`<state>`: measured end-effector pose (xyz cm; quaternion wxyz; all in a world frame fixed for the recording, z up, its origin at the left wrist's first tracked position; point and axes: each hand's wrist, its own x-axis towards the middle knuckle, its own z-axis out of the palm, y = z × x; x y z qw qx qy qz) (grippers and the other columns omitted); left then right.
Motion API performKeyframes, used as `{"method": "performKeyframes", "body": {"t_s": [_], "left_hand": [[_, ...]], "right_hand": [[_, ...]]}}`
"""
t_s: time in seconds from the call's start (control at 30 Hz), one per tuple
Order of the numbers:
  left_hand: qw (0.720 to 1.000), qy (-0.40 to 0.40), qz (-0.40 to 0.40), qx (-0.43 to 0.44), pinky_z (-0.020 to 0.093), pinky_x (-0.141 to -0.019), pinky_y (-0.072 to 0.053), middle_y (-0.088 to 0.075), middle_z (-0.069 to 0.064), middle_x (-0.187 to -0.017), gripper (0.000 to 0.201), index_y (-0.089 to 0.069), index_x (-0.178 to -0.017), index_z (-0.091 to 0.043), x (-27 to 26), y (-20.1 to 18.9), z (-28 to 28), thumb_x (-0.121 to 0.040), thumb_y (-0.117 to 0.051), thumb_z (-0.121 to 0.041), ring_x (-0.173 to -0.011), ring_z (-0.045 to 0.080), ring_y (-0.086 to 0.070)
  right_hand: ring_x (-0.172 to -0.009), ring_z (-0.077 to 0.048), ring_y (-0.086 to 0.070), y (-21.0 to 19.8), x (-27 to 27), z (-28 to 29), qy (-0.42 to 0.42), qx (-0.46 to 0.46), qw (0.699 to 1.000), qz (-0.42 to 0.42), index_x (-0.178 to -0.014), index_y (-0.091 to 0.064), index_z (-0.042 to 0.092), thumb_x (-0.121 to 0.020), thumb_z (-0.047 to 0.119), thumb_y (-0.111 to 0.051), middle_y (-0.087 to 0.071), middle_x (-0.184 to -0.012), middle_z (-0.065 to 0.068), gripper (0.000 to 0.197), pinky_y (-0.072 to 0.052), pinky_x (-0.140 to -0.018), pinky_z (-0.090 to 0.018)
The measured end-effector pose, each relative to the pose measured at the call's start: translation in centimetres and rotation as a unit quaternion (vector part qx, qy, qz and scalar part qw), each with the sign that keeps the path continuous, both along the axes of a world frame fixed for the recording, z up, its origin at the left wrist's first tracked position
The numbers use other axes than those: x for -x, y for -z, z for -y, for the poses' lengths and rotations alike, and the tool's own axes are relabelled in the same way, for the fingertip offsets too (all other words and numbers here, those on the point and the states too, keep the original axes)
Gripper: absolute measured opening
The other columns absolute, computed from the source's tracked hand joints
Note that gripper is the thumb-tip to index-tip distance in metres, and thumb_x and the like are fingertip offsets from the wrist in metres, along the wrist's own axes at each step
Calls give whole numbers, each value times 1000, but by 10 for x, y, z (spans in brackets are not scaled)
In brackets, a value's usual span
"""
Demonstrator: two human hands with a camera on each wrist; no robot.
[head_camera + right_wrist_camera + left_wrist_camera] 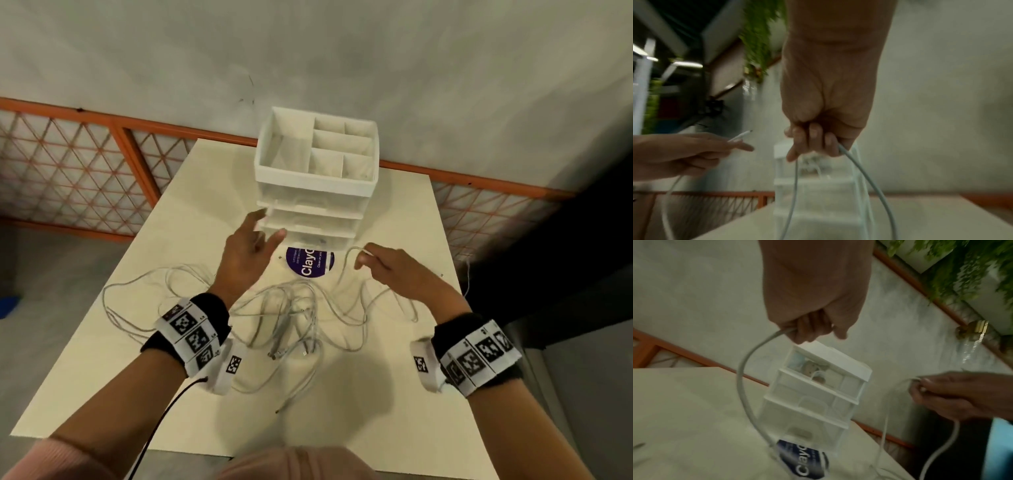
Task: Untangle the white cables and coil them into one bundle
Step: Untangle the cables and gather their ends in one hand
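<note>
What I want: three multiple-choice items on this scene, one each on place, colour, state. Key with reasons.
1. Where does the drawer organiser stand?
A. far end of the table
B. near edge
C. floor

2. The round sticker is:
A. red
B. purple
C. green

3. The white cables are:
A. coiled in one bundle
B. tangled loose on the table
C. all in the top tray

Key: 1 A, it stands by the wall-side edge; 2 B, purple with white lettering; 3 B, crossed loops sprawl over the tabletop.

White cables [291,308] on cream table [394,394], purple round sticker [308,263], white drawer organizer [315,161].
</note>
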<state>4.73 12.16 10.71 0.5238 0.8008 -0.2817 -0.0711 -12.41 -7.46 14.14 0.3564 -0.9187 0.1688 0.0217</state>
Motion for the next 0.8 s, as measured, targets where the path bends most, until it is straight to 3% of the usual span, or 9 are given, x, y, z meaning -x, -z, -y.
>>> {"method": "performKeyframes", "body": {"t_s": [0.1, 0.17, 0.23, 0.3, 0.43, 0.53, 0.63, 0.7, 0.8], "left_hand": [[976, 207, -55, 33, 14, -56, -35, -46, -12, -53, 27, -60, -116, -25, 28, -21, 13, -89, -61, -25, -49, 0, -42], [958, 281, -64, 8, 12, -62, -38, -59, -18, -59, 11, -67, -87, -27, 37, -26, 18, -92, -57, -25, -56, -3, -50], [955, 285, -80, 4, 15, -66, -39, -60, -13, -61, 27, -65, -70, -18, 36, -23, 18, -93, -55, -25, -61, 2, -50], [965, 244, -91, 36, 27, -71, -38, -57, 6, -67, 32, -61, -66, -14, 29, -22, 14, -93, -56, -32, -69, 17, -49], [962, 246, -107, 54, 32, -76, -41, -64, 10, -84, 15, -64, -87, -25, 23, -25, 15, -87, -62, -39, -78, 18, -53], [940, 321, -112, -9, 33, -74, -43, -65, 18, -84, 33, -69, -98, -18, 38, -22, 26, -79, -68, -46, -76, 19, -55], [942, 322, -95, -29, 34, -72, -48, -62, 7, -72, 27, -72, -86, -9, 48, -19, 30, -86, -65, -35, -67, 24, -56], [950, 306, -66, 9, 26, -69, -46, -62, -11, -68, 22, -67, -76, -19, 46, -23, 26, -92, -57, -31, -67, 10, -54], [975, 206, 20, 83, 24, -60, -36, -55, 2, -63, 25, -53, -72, -27, 30, -35, 21, -95, -47, -36, -61, 10, -46]], "right_hand": [[-53, 0, -48, -43, -13, -24, -91, 8, 996, 2, -93, -64, 7, -98, 21, -46, -54, -53, 16, 23, -34, -59, -13], [-55, 4, -51, -63, -16, -33, -111, 10, 993, 37, -90, -65, 10, -97, 19, -48, -55, -55, 29, 21, -35, -58, -10], [-53, -2, -48, -70, -13, -28, -80, 7, 993, 81, -86, -66, 15, -96, 22, -51, -55, -55, 25, 19, -35, -57, -12], [-53, -5, -44, -65, -4, -13, -36, -6, 995, 96, -87, -67, 17, -94, 22, -53, -54, -54, 16, 17, -38, -59, -23], [-54, -5, -45, -45, 8, -9, -47, -15, 998, 49, -89, -68, 19, -89, 3, -49, -51, -55, 7, 26, -37, -61, -24], [-52, -4, -47, -40, 0, -23, -40, -10, 998, 49, -88, -67, 18, -89, 4, -49, -53, -49, 13, 24, -37, -59, -18], [-51, -4, -49, -39, -5, -24, -9, 9, 998, 63, -83, -65, 8, -89, 10, -53, -54, -49, 11, 14, -38, -56, -20], [-50, -5, -47, -34, -1, -19, 9, -2, 998, 54, -83, -66, 7, -91, 17, -54, -52, -53, 8, 18, -37, -54, -17], [-53, -1, -52, -4, 11, -7, 35, -69, 997, 26, -81, -65, 12, -93, 14, -50, -57, -59, 6, 19, -42, -57, -13]]}}
